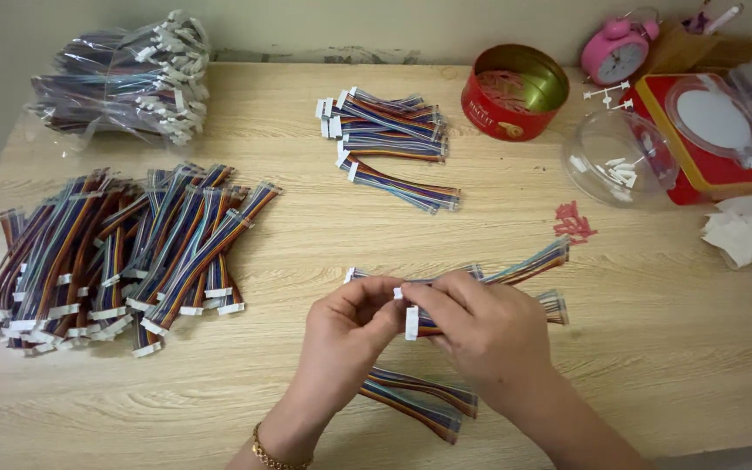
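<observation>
Both hands meet over the near middle of the pale wooden surface (567, 365). The left hand (350, 322) pinches a small white plastic connector (398, 293) between thumb and fingertips, and the right hand (480, 326) is closed around a bundle of rainbow-coloured ribbon cables (533, 265) whose far ends fan out to the right; a white plug (411, 322) sticks out below the right thumb. More loose striped cables (419, 400) lie just under the wrists.

To the left sits a large heap of finished multicoloured cables with white ends (124, 252). Behind it, at the far left corner, is a clear plastic bag stuffed with similar cables (124, 78). A smaller stack of cables (393, 139) lies at the far middle.

At the far right stand a round red tin with a gold inside (515, 91), a pink alarm clock (617, 50), a clear round plastic tub holding white connectors (620, 157) and a flat red box with a yellow edge and a clear lid (715, 139). Small red bits (574, 222) and a crumpled white tissue (746, 228) lie nearby.
</observation>
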